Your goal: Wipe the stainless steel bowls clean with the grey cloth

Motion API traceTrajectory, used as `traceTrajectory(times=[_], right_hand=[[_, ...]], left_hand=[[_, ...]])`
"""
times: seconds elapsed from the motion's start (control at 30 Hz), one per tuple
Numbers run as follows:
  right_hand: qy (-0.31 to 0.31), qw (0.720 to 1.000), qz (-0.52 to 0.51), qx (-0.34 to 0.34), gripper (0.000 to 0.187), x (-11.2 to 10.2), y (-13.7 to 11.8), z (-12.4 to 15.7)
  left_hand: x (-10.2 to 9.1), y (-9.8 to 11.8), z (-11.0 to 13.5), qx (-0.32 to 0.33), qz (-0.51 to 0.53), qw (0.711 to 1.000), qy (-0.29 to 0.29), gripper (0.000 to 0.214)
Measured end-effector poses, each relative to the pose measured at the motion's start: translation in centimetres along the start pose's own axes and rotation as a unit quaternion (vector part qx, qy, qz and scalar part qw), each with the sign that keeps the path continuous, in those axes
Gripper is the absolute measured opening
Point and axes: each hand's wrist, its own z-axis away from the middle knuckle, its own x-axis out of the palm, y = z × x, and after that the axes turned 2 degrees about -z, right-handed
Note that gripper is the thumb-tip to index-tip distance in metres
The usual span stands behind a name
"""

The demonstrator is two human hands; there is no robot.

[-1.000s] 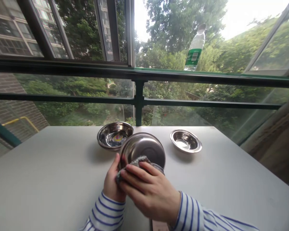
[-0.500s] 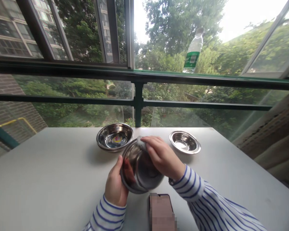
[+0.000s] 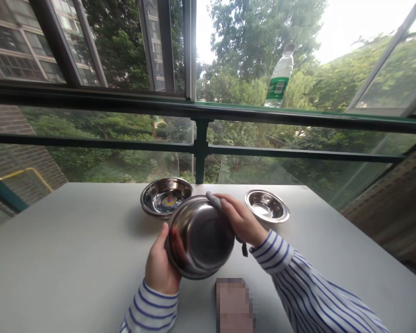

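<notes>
A shiny steel bowl (image 3: 204, 238) is tilted above the white table, its outer base turned toward me. My left hand (image 3: 162, 263) grips its left rim, thumb on the near side and the other fingers hidden behind. At the upper right of the bowl, my right hand (image 3: 244, 219) is closed on a grey cloth (image 3: 214, 200) pressed to the rim; an end of the cloth dangles below the palm. Behind the held bowl, to the left, stands a steel bowl (image 3: 152, 199) with a round coloured sticker inside. A smaller steel bowl (image 3: 266, 206) sits to the right.
The white table (image 3: 72, 268) reaches to a glass window with a dark green railing (image 3: 125, 144). A phone-shaped, pixelated object (image 3: 234, 305) lies at the near edge. On the top rail stands a plastic bottle (image 3: 278, 88) with a green label. A curtain (image 3: 391, 208) hangs at right.
My right hand has slid with the cloth slightly right and down along the rim. The bowl now turns its base more fully toward me, and my left hand has shifted a little left.
</notes>
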Motion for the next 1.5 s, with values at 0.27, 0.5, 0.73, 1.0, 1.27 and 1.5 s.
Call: traceTrajectory(times=[0.27, 0.5, 0.73, 1.0, 1.27, 1.5], right_hand=[[0.046, 0.985, 0.123, -0.116, 0.047, 1.9, 0.1, 7.8], [-0.064, 0.861, 0.328, -0.384, 0.038, 2.8, -2.1, 7.8], [-0.133, 0.838, 0.354, -0.394, 0.039, 3.1, -3.5, 5.3], [-0.095, 0.945, 0.249, -0.189, 0.033, 3.3, -4.9, 1.0], [-0.029, 0.997, 0.072, 0.011, 0.037, 1.0, -0.6, 1.3], [-0.141, 0.937, 0.215, -0.238, 0.043, 3.2, -3.7, 7.0]], left_hand=[[0.2, 0.1, -0.1, -0.057, 0.047, 0.997, 0.013, 0.038], [-0.1, -0.1, -0.4, -0.071, 0.068, 0.995, 0.019, 0.044], [-0.2, -0.1, 0.2, -0.106, 0.066, 0.992, -0.020, 0.042], [0.1, -1.2, 0.1, -0.051, 0.047, 0.996, -0.054, 0.036], [-0.1, -0.6, -0.1, -0.052, 0.012, 0.998, 0.029, 0.033], [-0.5, 0.0, -0.8, -0.045, 0.020, 0.998, 0.032, 0.034]])
